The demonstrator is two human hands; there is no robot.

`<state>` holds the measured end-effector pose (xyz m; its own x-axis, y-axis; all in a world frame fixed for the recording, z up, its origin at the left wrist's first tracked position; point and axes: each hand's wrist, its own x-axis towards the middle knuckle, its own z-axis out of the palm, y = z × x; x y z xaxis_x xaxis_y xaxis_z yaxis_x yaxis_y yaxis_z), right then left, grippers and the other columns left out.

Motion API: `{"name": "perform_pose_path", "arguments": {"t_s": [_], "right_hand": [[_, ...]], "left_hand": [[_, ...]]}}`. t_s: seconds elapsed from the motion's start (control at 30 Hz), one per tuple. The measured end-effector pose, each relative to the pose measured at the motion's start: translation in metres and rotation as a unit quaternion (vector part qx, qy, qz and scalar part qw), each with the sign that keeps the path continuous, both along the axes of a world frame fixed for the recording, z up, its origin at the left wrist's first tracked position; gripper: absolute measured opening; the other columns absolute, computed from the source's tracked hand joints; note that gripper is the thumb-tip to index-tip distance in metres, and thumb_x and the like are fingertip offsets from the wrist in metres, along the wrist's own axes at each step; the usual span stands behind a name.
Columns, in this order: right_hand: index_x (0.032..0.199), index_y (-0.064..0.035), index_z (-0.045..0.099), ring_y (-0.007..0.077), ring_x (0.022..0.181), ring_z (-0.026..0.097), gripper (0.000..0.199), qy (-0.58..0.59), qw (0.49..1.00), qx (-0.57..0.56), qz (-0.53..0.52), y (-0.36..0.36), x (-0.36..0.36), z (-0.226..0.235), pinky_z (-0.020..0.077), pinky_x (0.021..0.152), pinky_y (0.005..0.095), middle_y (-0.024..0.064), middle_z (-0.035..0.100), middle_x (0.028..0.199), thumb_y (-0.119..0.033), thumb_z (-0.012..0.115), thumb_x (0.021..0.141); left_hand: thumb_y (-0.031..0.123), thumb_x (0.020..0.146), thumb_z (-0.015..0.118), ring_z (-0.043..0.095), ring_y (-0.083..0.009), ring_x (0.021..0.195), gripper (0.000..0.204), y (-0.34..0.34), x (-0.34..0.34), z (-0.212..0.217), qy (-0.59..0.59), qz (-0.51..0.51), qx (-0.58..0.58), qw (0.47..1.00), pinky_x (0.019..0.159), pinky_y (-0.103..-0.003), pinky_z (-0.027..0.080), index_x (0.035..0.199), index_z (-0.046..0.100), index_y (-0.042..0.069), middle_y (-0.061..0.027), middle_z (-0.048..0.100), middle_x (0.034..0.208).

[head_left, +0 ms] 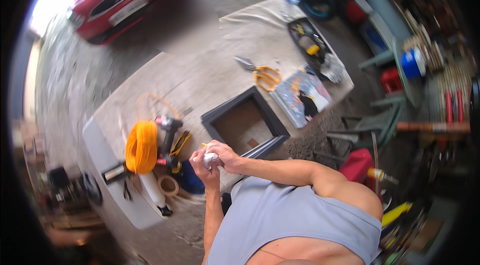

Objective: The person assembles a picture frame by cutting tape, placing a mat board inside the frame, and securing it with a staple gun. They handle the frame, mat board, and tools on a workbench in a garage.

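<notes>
- Both our hands, left hand (205, 166) and right hand (226, 157), close together around a small white object (210, 158).
- We judge the dark frame (245, 121) on the table (200, 80) not yet worked; scissors (264, 76) lie untouched.

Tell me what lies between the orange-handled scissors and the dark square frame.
Nothing: in the head view, only bare table cover separates the scissors from the frame.

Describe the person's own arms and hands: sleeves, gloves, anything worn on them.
Both arms are bare from shoulder to fingers: the left hand and right hand wear no gloves, and no watch, ring or band shows. The only clothing in view is a sleeveless light grey-blue top that leaves the shoulders uncovered.
</notes>
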<state>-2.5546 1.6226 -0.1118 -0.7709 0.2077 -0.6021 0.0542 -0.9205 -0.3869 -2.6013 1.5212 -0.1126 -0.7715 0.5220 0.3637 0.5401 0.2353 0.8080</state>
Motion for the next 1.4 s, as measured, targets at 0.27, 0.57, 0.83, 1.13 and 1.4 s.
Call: {"name": "perform_pose_path", "arguments": {"t_s": [0.27,0.57,0.83,1.13,1.4], "right_hand": [[0.135,-0.0180,0.043,0.0149,0.108,0.051,0.043,0.079,0.993,0.064,-0.064,0.033,0.072,0.047,0.0439,0.092,0.0315,0.0032,0.052,0.117,-0.030,0.054,0.095],[0.137,-0.0127,0.047,0.0127,0.098,0.060,0.040,0.096,0.945,0.274,-0.151,0.108,0.228,0.022,0.0546,0.082,0.0295,0.0046,0.061,0.114,-0.024,0.053,0.099],[0.137,-0.0100,0.046,0.0131,0.106,0.057,0.041,0.060,0.886,0.119,-0.445,0.145,0.366,0.016,0.0510,0.085,0.0284,0.0029,0.060,0.115,-0.021,0.052,0.099],[0.116,-0.0060,0.053,0.0109,0.094,0.057,0.023,-0.064,0.786,0.036,-0.614,0.145,0.438,-0.012,0.0471,0.078,0.0254,0.0041,0.060,0.102,-0.018,0.052,0.096],[0.099,-0.0052,0.057,0.0125,0.076,0.056,0.016,-0.210,0.677,-0.006,-0.706,0.129,0.472,-0.013,0.0464,0.056,0.0289,0.0070,0.058,0.088,-0.019,0.052,0.092]], "left_hand": [[0.014,0.094,0.059,0.051,-0.0101,0.077,0.019,0.066,0.049,0.020,-0.211,-0.032,0.106,0.971,0.065,-0.024,0.044,0.101,0.046,0.002,-0.0025,0.050,0.087],[0.030,0.092,0.058,0.058,-0.0142,0.074,0.026,0.164,0.181,0.044,-0.346,-0.144,0.018,0.927,0.057,-0.027,0.052,0.094,0.048,0.006,-0.0039,0.054,0.082],[0.021,0.099,0.049,0.053,-0.0206,0.102,0.031,0.254,0.309,0.024,-0.040,-0.387,-0.071,0.919,0.084,-0.033,0.045,0.114,0.054,-0.006,-0.0134,0.052,0.114],[0.014,0.092,0.057,0.056,-0.0375,0.104,0.046,0.264,0.363,-0.002,-0.047,-0.666,-0.219,0.711,0.090,-0.041,0.043,0.130,0.042,-0.006,-0.0243,0.053,0.118],[0.017,0.086,0.070,0.053,-0.0391,0.120,0.041,0.296,0.408,0.017,-0.031,-0.829,-0.180,0.528,0.097,-0.041,0.042,0.119,0.057,-0.003,-0.0254,0.051,0.132]]}}
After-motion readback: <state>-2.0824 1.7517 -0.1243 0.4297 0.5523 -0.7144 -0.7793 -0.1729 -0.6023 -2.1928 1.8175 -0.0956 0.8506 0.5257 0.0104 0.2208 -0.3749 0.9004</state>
